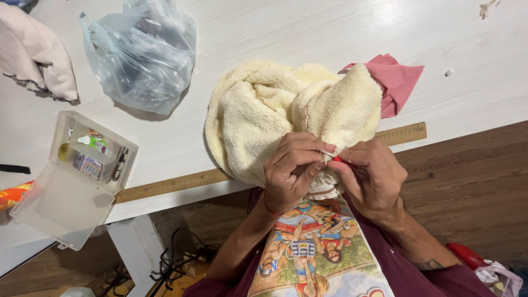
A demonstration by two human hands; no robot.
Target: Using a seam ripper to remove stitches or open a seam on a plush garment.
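Both hands at the tabletop's [308,33] near edge: left hand [290,171] and right hand [369,177] pinching the cream towel [258,110] hem overhanging that edge, atop a wooden ruler [176,184]. Open plastic box [71,181] left; bare room toward far right corner.

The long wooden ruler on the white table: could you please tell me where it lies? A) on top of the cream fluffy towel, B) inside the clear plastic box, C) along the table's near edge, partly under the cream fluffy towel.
C: the long wooden ruler runs along the near edge of the white table, its middle hidden beneath the cream fluffy towel.
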